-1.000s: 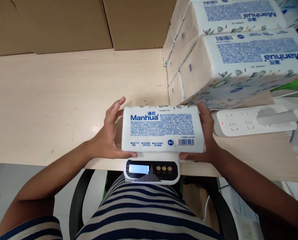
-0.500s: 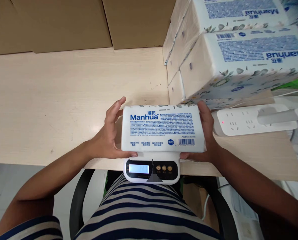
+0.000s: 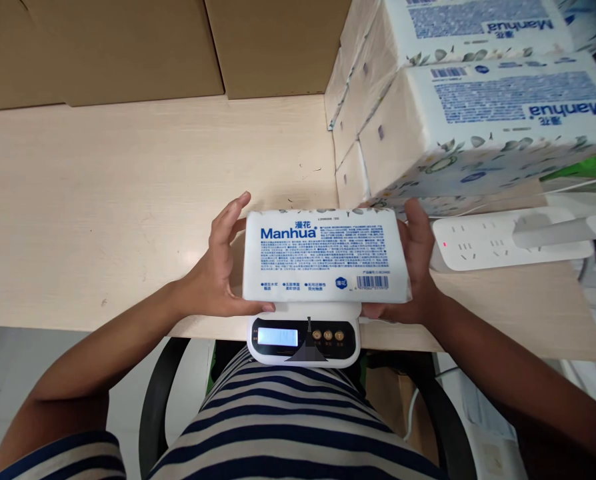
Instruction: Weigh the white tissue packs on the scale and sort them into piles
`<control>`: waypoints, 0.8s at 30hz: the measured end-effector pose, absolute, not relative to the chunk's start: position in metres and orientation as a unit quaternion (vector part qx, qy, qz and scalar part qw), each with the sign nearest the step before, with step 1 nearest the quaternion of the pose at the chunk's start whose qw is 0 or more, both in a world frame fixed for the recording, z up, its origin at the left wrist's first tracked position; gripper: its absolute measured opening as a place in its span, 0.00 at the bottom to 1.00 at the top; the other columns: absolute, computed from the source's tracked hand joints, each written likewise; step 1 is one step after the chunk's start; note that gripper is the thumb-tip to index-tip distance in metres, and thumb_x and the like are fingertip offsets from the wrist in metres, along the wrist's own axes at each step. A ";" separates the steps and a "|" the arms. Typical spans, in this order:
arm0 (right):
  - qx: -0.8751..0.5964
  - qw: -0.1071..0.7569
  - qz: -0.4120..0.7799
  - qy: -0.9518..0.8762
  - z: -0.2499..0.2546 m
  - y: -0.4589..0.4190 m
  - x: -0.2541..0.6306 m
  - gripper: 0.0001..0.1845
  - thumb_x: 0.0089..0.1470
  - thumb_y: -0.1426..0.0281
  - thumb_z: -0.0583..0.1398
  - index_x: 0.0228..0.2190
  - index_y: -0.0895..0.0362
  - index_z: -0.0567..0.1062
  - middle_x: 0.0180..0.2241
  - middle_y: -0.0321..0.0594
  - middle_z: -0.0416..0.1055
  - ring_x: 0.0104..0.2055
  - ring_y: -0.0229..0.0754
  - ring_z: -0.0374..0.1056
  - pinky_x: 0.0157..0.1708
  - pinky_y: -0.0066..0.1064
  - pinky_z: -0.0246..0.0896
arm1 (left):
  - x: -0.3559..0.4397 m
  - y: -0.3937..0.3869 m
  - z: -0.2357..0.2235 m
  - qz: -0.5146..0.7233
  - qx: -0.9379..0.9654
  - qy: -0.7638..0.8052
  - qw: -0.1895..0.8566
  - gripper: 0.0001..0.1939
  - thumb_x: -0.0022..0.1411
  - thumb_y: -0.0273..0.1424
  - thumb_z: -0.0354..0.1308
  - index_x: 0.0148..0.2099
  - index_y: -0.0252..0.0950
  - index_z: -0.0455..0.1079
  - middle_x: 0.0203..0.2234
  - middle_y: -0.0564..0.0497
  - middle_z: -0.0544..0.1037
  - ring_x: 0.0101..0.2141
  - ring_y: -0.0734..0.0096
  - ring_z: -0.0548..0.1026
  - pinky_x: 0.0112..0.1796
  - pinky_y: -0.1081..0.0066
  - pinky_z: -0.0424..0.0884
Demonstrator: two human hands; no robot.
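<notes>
A white tissue pack [image 3: 325,256] with blue "Manhua" print lies flat on a small white digital scale [image 3: 304,337] at the near table edge. My left hand [image 3: 218,270] cups the pack's left end, thumb along the front edge, fingers curled at the side. The pack's right end is gripped by my right hand [image 3: 414,260], palm against the side. The scale's lit display shows below the pack; I cannot read its figures.
A stack of several larger Manhua tissue packs [image 3: 458,107] stands at the right rear. A white power strip [image 3: 508,241] with a red light lies right of the scale. Cardboard boxes [image 3: 128,47] line the back of the pale wooden table [image 3: 103,200].
The pack and both hands stay nearly still on the scale; my right hand's fingers have shifted slightly up along the pack's right end.
</notes>
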State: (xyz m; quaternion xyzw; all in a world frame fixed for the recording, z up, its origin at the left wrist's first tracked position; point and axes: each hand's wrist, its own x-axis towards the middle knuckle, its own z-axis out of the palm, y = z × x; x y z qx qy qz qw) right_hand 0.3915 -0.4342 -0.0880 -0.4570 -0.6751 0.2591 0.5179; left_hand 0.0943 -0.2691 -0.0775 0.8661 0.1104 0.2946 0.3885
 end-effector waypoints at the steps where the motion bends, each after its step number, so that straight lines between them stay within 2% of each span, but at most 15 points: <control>1: -0.456 0.526 0.261 -0.668 -0.089 -0.434 0.391 0.69 0.47 0.40 0.72 0.75 0.28 0.36 0.75 0.32 0.52 0.76 0.57 0.55 0.72 0.57 0.60 | 0.094 -0.269 -0.077 0.298 0.864 0.112 0.389 0.77 0.39 0.63 0.78 0.78 0.65 0.30 0.79 0.46 0.41 0.75 0.27 0.49 0.64 0.32 0.68; 4: -0.452 0.539 0.267 -0.659 -0.090 -0.435 0.388 0.68 0.47 0.38 0.71 0.74 0.26 0.36 0.76 0.28 0.51 0.78 0.56 0.52 0.73 0.58 0.58 | 0.093 -0.269 -0.077 0.314 0.854 0.108 0.399 0.75 0.40 0.63 0.77 0.79 0.63 0.33 0.78 0.46 0.43 0.75 0.28 0.50 0.65 0.32 0.66; 9: -0.469 0.534 0.249 -0.659 -0.092 -0.435 0.387 0.70 0.45 0.34 0.69 0.74 0.25 0.33 0.76 0.28 0.50 0.78 0.58 0.52 0.73 0.60 0.58 | 0.092 -0.270 -0.076 0.312 0.847 0.146 0.405 0.74 0.39 0.64 0.76 0.79 0.60 0.37 0.78 0.44 0.45 0.75 0.27 0.50 0.65 0.31 0.65; 13: -0.459 0.541 0.245 -0.661 -0.092 -0.433 0.388 0.71 0.45 0.35 0.70 0.74 0.25 0.33 0.76 0.30 0.50 0.78 0.57 0.52 0.73 0.59 0.59 | 0.093 -0.270 -0.075 0.304 0.853 0.148 0.398 0.75 0.40 0.65 0.76 0.79 0.62 0.34 0.78 0.46 0.45 0.75 0.27 0.50 0.64 0.32 0.67; 16: -0.443 0.549 0.244 -0.665 -0.093 -0.432 0.388 0.71 0.45 0.37 0.72 0.74 0.27 0.34 0.76 0.31 0.50 0.78 0.56 0.51 0.73 0.58 0.58 | 0.093 -0.270 -0.075 0.311 0.851 0.125 0.404 0.78 0.37 0.66 0.76 0.79 0.64 0.31 0.79 0.46 0.41 0.74 0.26 0.54 0.63 0.32 0.69; 19: -0.464 0.539 0.241 -0.661 -0.094 -0.433 0.388 0.71 0.44 0.35 0.70 0.73 0.24 0.33 0.76 0.30 0.50 0.78 0.58 0.51 0.72 0.61 0.58 | 0.092 -0.269 -0.076 0.312 0.846 0.115 0.417 0.79 0.36 0.65 0.77 0.78 0.66 0.30 0.80 0.47 0.39 0.72 0.26 0.58 0.61 0.32 0.71; 22: -0.478 0.532 0.234 -0.659 -0.094 -0.434 0.388 0.70 0.42 0.34 0.70 0.73 0.23 0.35 0.75 0.31 0.51 0.78 0.59 0.51 0.72 0.63 0.57 | 0.090 -0.268 -0.077 0.300 0.841 0.117 0.434 0.79 0.35 0.63 0.79 0.78 0.68 0.30 0.80 0.49 0.40 0.72 0.27 0.59 0.61 0.32 0.71; 24: -0.479 0.526 0.229 -0.664 -0.094 -0.435 0.388 0.73 0.41 0.38 0.74 0.73 0.26 0.35 0.75 0.34 0.51 0.78 0.59 0.52 0.72 0.62 0.58 | 0.089 -0.269 -0.076 0.295 0.837 0.106 0.448 0.81 0.34 0.59 0.81 0.78 0.69 0.30 0.80 0.50 0.39 0.72 0.28 0.59 0.63 0.32 0.70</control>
